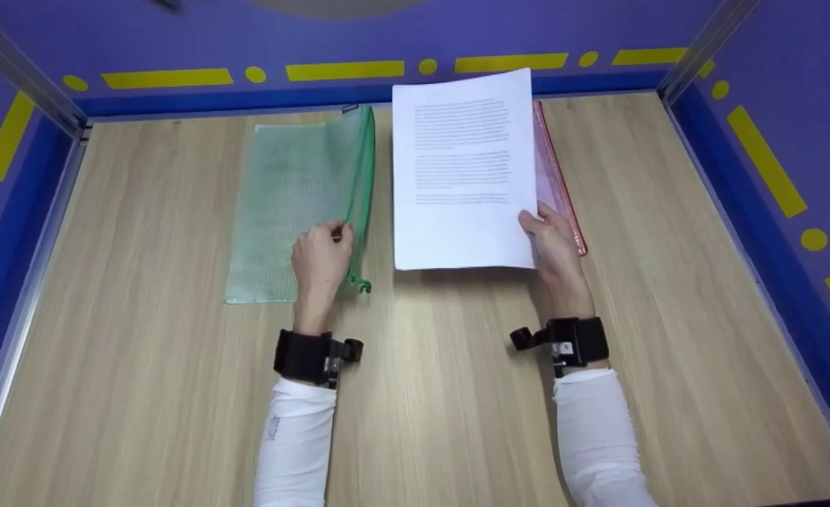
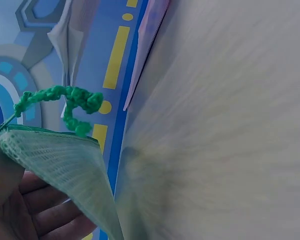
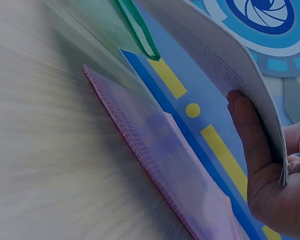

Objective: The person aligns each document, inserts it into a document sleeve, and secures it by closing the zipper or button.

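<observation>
On the left of the wooden table [image 1: 140, 338] lies a green mesh pouch [image 1: 288, 204], its zipper edge facing the middle. The person's left hand [image 1: 322, 262] pinches that edge near the lower corner, lifting it a little, fingers curled beneath the mesh. To the right, the right hand [image 1: 554, 246] grips a stack of printed paper [image 1: 462, 169] by its lower right corner, thumb on top, held above a pink pouch [image 1: 559, 183] lying flat.
</observation>
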A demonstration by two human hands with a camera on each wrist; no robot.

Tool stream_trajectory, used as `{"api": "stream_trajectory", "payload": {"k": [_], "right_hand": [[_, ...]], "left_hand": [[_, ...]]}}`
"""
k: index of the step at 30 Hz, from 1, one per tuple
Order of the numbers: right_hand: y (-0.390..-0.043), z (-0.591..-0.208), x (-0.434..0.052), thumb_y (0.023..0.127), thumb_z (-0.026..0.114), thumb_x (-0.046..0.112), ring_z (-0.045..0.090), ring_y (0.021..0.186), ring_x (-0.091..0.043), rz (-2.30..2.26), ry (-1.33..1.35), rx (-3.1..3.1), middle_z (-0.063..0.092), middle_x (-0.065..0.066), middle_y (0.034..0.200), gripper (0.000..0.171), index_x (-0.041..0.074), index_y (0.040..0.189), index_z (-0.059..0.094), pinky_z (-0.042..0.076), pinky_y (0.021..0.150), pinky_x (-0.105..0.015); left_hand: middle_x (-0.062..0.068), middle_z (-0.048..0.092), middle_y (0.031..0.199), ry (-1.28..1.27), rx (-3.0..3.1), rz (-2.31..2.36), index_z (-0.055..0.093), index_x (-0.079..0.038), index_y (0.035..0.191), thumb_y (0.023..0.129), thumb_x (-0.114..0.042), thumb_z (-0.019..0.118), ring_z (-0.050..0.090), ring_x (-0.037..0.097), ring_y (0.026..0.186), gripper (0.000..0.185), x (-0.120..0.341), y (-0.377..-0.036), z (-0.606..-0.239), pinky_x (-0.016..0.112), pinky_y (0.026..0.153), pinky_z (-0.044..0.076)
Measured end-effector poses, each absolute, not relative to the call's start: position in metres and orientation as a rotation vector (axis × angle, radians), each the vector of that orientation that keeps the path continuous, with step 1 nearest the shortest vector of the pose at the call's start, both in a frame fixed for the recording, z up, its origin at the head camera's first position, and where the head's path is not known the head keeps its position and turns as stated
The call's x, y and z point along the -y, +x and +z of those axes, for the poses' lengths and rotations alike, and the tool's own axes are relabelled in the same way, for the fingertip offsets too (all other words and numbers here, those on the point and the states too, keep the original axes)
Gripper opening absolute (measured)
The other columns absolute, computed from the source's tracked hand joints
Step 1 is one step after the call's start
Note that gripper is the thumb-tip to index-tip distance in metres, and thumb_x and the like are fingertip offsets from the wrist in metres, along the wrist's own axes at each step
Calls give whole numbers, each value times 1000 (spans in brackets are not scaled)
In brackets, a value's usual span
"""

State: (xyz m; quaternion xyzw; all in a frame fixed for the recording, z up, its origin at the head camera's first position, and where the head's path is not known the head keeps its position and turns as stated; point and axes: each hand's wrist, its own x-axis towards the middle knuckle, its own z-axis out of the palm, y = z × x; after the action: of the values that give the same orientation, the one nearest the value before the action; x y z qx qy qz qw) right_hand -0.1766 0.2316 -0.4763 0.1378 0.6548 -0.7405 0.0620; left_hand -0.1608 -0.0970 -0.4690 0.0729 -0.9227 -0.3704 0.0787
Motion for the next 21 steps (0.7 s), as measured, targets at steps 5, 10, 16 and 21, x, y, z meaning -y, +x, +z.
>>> {"api": "stream_trajectory", "payload": {"k": [5, 10, 16, 21], "right_hand": [[-176, -476, -232, 103, 47, 15, 70, 91, -12, -2216, 406, -1998, 71, 0, 100, 43, -3, 141, 47, 57, 75, -25], [-177, -474, -233, 102, 49, 15, 72, 82, -11, -2183, 408, -2011, 74, 3, 93, 44, -3, 141, 48, 58, 68, -26], [-174, -467, -235, 101, 52, 15, 73, 78, -11, -2179, 401, -2042, 75, 3, 91, 42, -4, 138, 52, 58, 65, -24], [-171, -455, -242, 100, 53, 15, 73, 77, -10, -2158, 437, -2063, 75, 3, 90, 43, -4, 139, 52, 58, 64, -22]], "left_hand": [[14, 77, 97, 257, 2740, -1239, 76, -2, 105, 98, -24, 56, 73, 27, 87, 30, 101, -162, -472, 42, 80, 57], [14, 76, 90, 289, 2736, -1316, 76, -3, 97, 99, -23, 55, 68, 24, 78, 29, 105, -161, -476, 39, 74, 54], [14, 77, 99, 258, 2764, -1275, 76, -4, 104, 99, -24, 56, 73, 27, 91, 29, 105, -162, -476, 43, 83, 58], [13, 77, 100, 226, 2792, -1218, 77, -5, 104, 99, -23, 55, 74, 27, 91, 29, 100, -161, -475, 43, 82, 58]]}}
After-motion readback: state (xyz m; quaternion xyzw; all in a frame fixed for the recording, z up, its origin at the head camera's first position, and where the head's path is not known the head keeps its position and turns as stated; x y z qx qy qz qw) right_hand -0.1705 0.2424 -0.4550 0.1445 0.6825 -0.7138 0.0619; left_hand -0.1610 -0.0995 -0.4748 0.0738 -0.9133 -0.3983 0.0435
